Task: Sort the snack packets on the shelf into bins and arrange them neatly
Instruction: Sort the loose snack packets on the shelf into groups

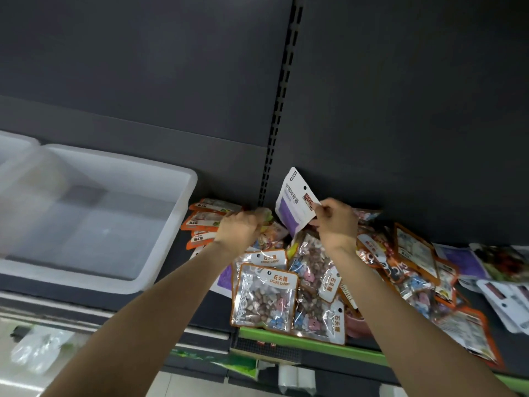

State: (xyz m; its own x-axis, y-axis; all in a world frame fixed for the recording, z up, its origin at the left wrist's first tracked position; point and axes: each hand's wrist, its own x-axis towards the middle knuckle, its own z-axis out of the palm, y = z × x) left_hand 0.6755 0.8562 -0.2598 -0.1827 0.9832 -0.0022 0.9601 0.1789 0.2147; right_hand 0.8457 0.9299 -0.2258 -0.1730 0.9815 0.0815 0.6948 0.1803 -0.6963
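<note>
Snack packets (329, 285) are lying in a loose heap along the shelf (312, 343), spreading below and to the right of both sets of fingers. The white bin (160, 253) is sitting well to the left of the fingers, looking empty, nearer the left hand (239, 229) than the right. That hand is curling over the heap, seemingly gripping a packet, though the fingertips are hidden. The right hand (337, 222) is pinching the purple packet (294, 207) by its right edge, thumb on the face. This packet is standing clear of the heap, just left of those fingers, long axis running up and slightly left, hang hole uppermost. I judge it must travel leftward across the left hand to reach the bin.
</note>
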